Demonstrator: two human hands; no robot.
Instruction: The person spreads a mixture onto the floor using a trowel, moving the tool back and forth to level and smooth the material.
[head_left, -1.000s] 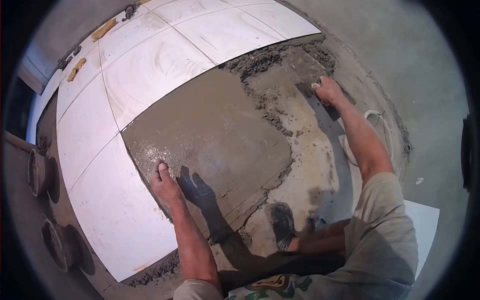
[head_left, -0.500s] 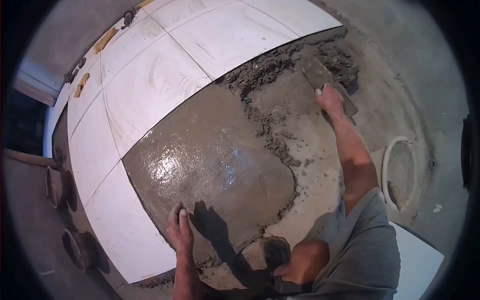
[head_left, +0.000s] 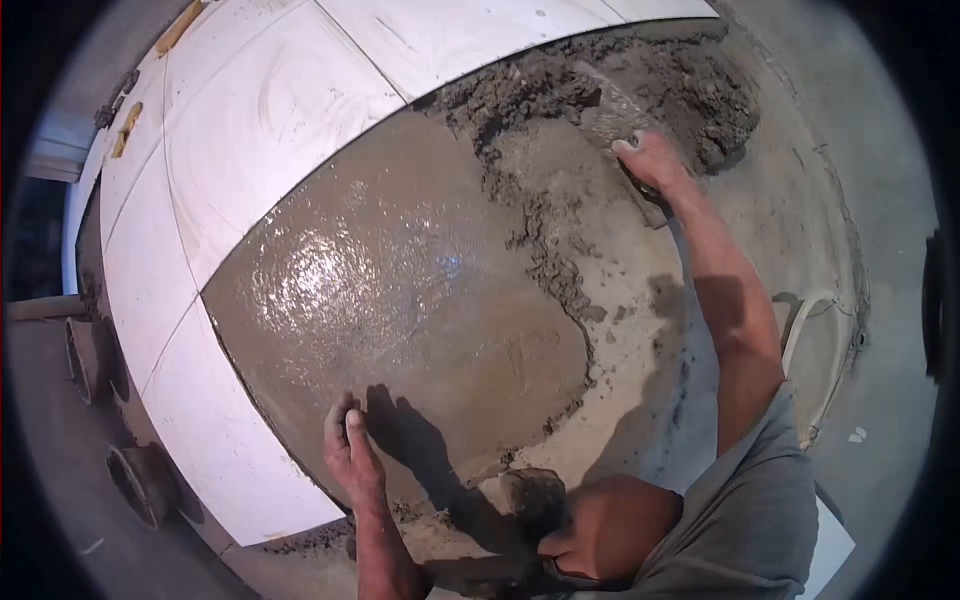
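Our right hand [head_left: 655, 162] has its fingers closed around a long, flat, mortar-smeared grey trowel [head_left: 610, 112], its long axis slanting from ahead-left of the knuckles to beneath the wrist. Just beyond it, ahead and to the right, lies a lumpy dark-brown mortar heap [head_left: 718, 118], far nearer this hand than the other. Our left hand [head_left: 352, 458], fingers loosely parted and holding nothing we can see, is over the smooth, wet, glistening grey-brown mortar bed [head_left: 440, 215]. Crumbly ridges roughen its right side; glossy white square tiles [head_left: 265, 110] border its far and left edges.
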